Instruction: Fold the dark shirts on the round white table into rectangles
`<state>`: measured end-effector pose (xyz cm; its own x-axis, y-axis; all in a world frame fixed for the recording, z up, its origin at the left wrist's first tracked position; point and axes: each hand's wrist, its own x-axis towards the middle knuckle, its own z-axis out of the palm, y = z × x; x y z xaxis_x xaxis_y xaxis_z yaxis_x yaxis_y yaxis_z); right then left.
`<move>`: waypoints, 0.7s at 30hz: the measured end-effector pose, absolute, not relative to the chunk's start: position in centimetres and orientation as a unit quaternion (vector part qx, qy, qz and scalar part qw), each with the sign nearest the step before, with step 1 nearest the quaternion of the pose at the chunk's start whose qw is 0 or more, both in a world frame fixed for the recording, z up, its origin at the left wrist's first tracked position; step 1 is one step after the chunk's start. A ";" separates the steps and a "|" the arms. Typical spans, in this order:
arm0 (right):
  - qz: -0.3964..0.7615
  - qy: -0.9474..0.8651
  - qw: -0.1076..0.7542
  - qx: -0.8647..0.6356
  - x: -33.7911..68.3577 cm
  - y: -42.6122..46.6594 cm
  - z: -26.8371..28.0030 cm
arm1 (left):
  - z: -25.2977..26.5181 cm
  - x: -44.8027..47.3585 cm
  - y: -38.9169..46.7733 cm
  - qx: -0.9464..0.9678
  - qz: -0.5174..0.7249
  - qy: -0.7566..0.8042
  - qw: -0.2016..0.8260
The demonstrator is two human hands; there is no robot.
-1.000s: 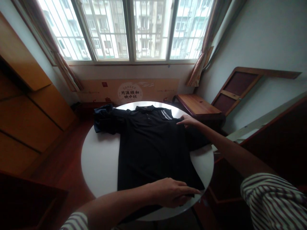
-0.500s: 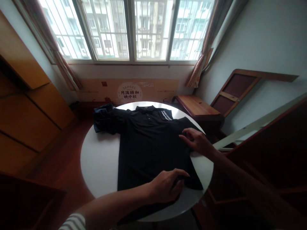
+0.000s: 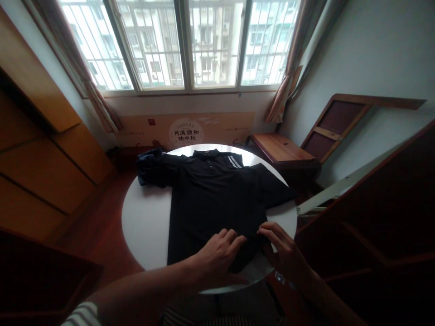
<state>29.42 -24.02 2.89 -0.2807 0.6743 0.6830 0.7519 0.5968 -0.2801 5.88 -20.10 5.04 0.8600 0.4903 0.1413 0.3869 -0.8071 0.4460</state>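
Note:
A black short-sleeved polo shirt (image 3: 214, 199) lies spread on a round white table (image 3: 144, 226), collar toward the window. White stripes mark its right sleeve end. Near the lower hem, my left hand (image 3: 220, 251) presses on the shirt with curled fingers, its thumb low by the table edge. My right hand (image 3: 283, 249) is at the shirt's lower right side, fingertips and thumb closed around the cloth. The hem between and under the hands is partly hidden. A bunched dark blue garment (image 3: 149, 167) lies at the table's far left, against the shirt's left sleeve.
A small wooden table (image 3: 283, 147) stands behind on the right, with a wooden folding frame (image 3: 336, 122) leaning by the wall. Wooden cabinets (image 3: 44, 172) line the left. Beyond the table are a long printed box (image 3: 186, 129) and a barred window (image 3: 183, 45).
My right hand has come down and toward me from the shirt's right sleeve to its lower side. My left hand has shifted slightly up and left. The shirt's lower right corner has been drawn in.

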 end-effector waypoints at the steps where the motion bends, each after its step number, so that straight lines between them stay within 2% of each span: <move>1: -0.049 -0.797 0.401 -0.448 29.6 -24.1 3.0 | 5.0 5.1 -20.5 0.951 0.071 0.242 0.179; 4: -0.059 -0.806 0.387 -0.444 30.0 -24.4 3.5 | 4.0 2.3 -21.6 0.955 -0.042 0.258 0.144; 6: -0.065 -0.813 0.375 -0.440 30.2 -24.7 3.6 | 3.2 0.4 -22.0 0.948 -0.051 0.282 0.139; 12: -0.067 -0.815 0.370 -0.442 30.9 -24.9 3.2 | 4.3 -3.5 -22.0 0.909 0.134 0.358 0.168; 14: -0.070 -0.815 0.356 -0.453 31.3 -24.6 3.1 | 5.5 -4.2 -21.8 0.909 0.141 0.356 0.167; 21: -0.137 -0.858 0.310 -0.386 33.4 -25.4 6.3 | 7.9 -6.7 -21.8 0.912 -0.027 0.377 0.159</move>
